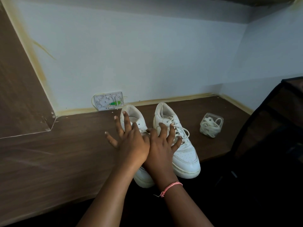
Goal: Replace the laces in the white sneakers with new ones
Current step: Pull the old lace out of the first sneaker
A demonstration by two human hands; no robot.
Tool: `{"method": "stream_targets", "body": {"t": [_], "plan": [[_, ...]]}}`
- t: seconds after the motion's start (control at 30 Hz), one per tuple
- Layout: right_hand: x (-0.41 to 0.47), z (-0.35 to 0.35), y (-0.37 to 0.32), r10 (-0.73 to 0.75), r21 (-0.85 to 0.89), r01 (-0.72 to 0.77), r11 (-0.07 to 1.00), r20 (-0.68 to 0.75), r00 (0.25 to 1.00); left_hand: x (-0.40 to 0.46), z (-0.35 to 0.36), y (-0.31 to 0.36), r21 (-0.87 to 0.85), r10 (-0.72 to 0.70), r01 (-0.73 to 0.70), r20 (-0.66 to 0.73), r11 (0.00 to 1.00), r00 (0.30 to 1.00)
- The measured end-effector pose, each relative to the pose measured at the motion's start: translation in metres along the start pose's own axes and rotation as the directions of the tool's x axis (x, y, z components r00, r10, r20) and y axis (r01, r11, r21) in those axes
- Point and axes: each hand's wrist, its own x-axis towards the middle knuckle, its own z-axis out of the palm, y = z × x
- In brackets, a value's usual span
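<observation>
**Both hands spread over the two white sneakers**

Your left hand (129, 141) lies flat, fingers splayed and straight, on the left white leather sneaker (132, 118), covering most of its upper; it grips nothing. Your right hand (161, 145), with a pink thread bracelet (170, 187) at the wrist, rests the same way on the tied cream laces (182, 131) of the right white leather sneaker (183, 154), fingers straight and apart, nothing pinched. The two hands touch at the thumb side.

The sneakers stand side by side on the dark brown wooden worktop (49, 161), toes at its near edge, heels toward the back wall. Your left hand hides whether the left shoe carries laces.

Near the right sneaker, toward the worktop's right end, sits a small clear plastic container (211, 126) holding a bundle of off-white laces (209, 128). At the back edge, against the pale wall, leans a white socket plate with a green part (108, 100). A black frame (270, 128) stands just past the right end.
</observation>
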Motion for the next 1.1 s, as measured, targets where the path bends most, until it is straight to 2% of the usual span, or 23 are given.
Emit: {"method": "stream_targets", "body": {"t": [0.1,0.17,0.23,0.4,0.6,0.63,0.7,0.77,0.8,0.83,0.9,1.0,1.1], "plan": [[-0.002,-0.001,-0.003,-0.015,0.028,0.015,0.999,-0.008,1.0,0.008,-0.005,-0.008,-0.182,-0.01,-0.004,-0.074,0.983,0.997],[-0.002,-0.003,-0.006,-0.03,0.022,0.031,0.999,-0.011,0.999,0.014,-0.009,-0.016,-0.283,-0.015,-0.007,-0.074,0.959,0.997],[-0.003,-0.004,-0.006,-0.04,0.023,0.04,0.999,-0.017,0.999,0.015,-0.011,-0.024,-0.26,0.023,-0.042,-0.077,0.965,0.997],[-0.003,-0.001,-0.008,0.0,0.041,0.003,0.999,-0.063,0.998,0.009,-0.004,-0.024,-0.042,0.109,-0.116,-0.136,0.992,0.985],[-0.005,0.003,-0.008,0.06,0.062,-0.058,0.996,-0.025,0.998,0.014,0.005,-0.03,-0.194,0.113,-0.191,-0.354,0.962,0.928],[-0.005,0.004,-0.01,0.068,0.062,-0.066,0.996,-0.027,0.997,0.013,0.007,-0.03,-0.257,0.071,-0.185,-0.395,0.949,0.916],[-0.006,0.004,-0.013,0.087,0.062,-0.085,0.994,-0.038,0.995,0.008,0.008,-0.024,-0.472,-0.141,-0.062,-0.384,0.879,0.913],[-0.006,0.003,-0.014,0.097,0.061,-0.094,0.994,-0.054,0.994,0.002,0.006,-0.014,-0.706,-0.369,0.137,-0.188,0.695,0.91],[-0.006,0.003,-0.015,0.098,0.059,-0.095,0.994,-0.06,0.993,0.002,0.007,-0.012,-0.737,-0.427,0.22,-0.101,0.639,0.899],[-0.006,0.004,-0.015,0.098,0.057,-0.094,0.994,-0.071,0.993,0.003,0.007,-0.012,-0.721,-0.45,0.265,-0.072,0.64,0.89],[-0.006,0.006,-0.016,0.093,0.044,-0.089,0.995,-0.104,0.99,0.007,0.007,-0.017,-0.659,-0.436,0.248,-0.135,0.71,0.89],[-0.005,0.01,-0.015,0.067,-0.006,-0.069,0.998,-0.133,0.989,0.011,0.003,-0.026,-0.531,-0.299,0.11,-0.284,0.84,0.911],[-0.005,0.011,-0.013,0.054,-0.017,-0.056,0.998,-0.116,0.992,0.011,0.004,-0.031,-0.374,-0.153,0.01,-0.353,0.927,0.923]]}}
